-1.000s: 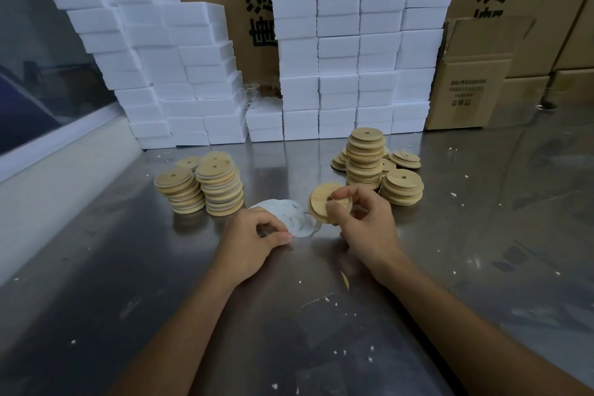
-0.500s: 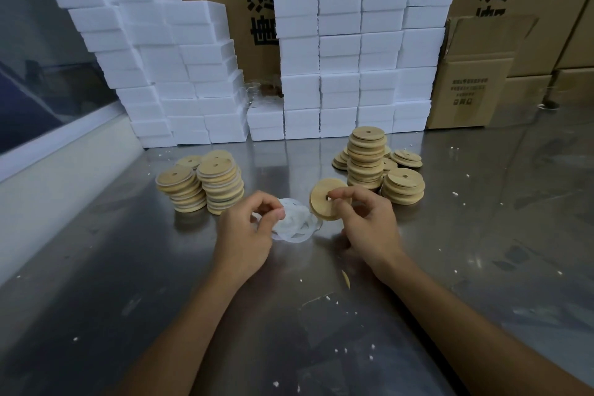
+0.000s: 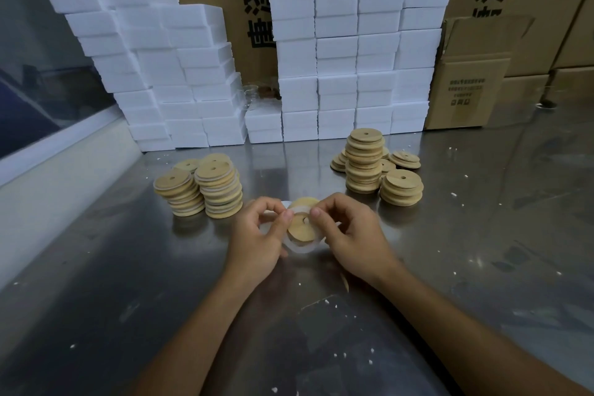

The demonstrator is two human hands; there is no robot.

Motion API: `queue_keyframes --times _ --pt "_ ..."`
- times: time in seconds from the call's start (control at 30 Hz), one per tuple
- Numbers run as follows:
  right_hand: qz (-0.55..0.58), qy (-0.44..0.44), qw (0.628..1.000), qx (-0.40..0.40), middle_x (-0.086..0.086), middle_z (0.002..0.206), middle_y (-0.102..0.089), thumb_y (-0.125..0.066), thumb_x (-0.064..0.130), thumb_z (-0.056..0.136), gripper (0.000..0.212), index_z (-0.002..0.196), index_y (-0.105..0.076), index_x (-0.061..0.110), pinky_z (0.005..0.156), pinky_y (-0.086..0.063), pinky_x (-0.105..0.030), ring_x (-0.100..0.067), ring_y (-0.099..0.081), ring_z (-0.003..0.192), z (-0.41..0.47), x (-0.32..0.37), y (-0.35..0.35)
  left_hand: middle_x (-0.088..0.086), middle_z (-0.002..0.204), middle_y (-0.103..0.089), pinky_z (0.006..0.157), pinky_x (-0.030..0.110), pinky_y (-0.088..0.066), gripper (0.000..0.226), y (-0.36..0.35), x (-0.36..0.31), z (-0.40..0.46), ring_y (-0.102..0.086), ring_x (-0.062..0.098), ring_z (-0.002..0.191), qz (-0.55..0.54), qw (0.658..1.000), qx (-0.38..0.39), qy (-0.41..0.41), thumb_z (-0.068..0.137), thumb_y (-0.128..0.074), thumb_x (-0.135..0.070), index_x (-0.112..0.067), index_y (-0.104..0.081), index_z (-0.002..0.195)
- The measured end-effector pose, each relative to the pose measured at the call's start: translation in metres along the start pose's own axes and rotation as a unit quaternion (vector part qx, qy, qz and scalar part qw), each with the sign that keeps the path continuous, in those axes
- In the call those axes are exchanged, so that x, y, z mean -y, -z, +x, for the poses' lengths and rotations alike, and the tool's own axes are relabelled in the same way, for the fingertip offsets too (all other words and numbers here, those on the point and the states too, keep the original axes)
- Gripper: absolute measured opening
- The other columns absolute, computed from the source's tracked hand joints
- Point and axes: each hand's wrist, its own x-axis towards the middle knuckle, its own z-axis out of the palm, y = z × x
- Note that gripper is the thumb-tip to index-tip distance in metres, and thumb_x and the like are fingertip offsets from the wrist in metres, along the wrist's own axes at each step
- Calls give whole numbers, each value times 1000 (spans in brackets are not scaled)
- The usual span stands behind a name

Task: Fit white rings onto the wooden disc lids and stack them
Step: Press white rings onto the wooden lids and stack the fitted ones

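Above the tabletop (image 3: 135, 267), the left hand (image 3: 257, 235) has carried a white ring (image 3: 300, 247) across to the wooden lid (image 3: 302, 228) pinched by the right hand (image 3: 350, 238); fitting has begun. Both hands pinch the ring, apparently only partly seated, with the lid between them.

One head-worn view looks forward and down, close above both hands (image 3: 305, 231), foam blocks (image 3: 350, 42) beyond them.
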Motion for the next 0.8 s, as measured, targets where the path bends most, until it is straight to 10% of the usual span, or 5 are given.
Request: queue_keyframes --times 0.2,0.5,0.8 --pt "-23 -6 1000 -1 11 80 -71 -62 27 97 9 90 -64 21 70 -56 -30 -6 -68 79 -1 -2 -3 1 79 -66 40 29 -53 24 -6 5 -4 -68 23 54 -69 997 -4 33 93 -61 -4 -19 -59 74" --pt "-64 15 998 0 15 77 -68 -63 22 96 11 92 -69 14 66 -50 -16 -3 -66 77 0 3 1 -11 79 -69 57 45 -60 9 -2 9 -1 -70 13 75 41 997 -34 -64 83 -60 -26 -34 -60 77" --pt "-63 12 998 0 13 78 -69 -65 21 95 10 89 -69 14 68 -53 -20 -4 -66 78 1 3 3 -17 79 -69 62 16 -54 32 1 7 1 -67 -1 73 78 993 -29 -87 88 -64 -1 -30 -59 73"
